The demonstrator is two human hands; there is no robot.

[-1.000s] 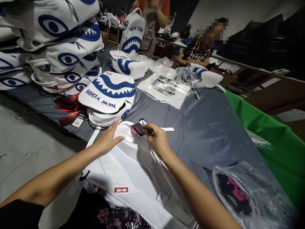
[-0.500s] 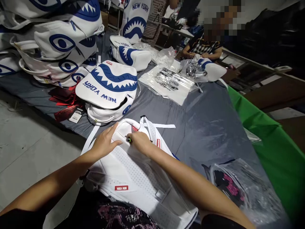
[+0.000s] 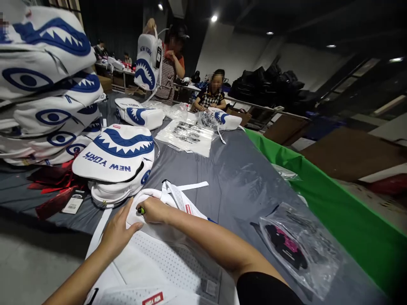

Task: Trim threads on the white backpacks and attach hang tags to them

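A white backpack lies back side up in front of me, its dotted straps and red labels showing. My left hand rests on its upper left part, thumb apart from the fingers. Near the top handle, my right hand is closed round a small tool with a black and yellow-green end; the rest of the tool is hidden in the fist. Just beyond my hands lies another white backpack with a blue toothed mouth and NEW YORK lettering.
Stacked white backpacks stand at the left, with red tags beside them. Clear plastic bags lie mid-table, another bag at right. A green cover edges the table. One person holds up a backpack; another sits behind.
The camera view has tilted up, showing more of the room, the ceiling lights and the people at the back. Both hands remain at the top of the backpack.
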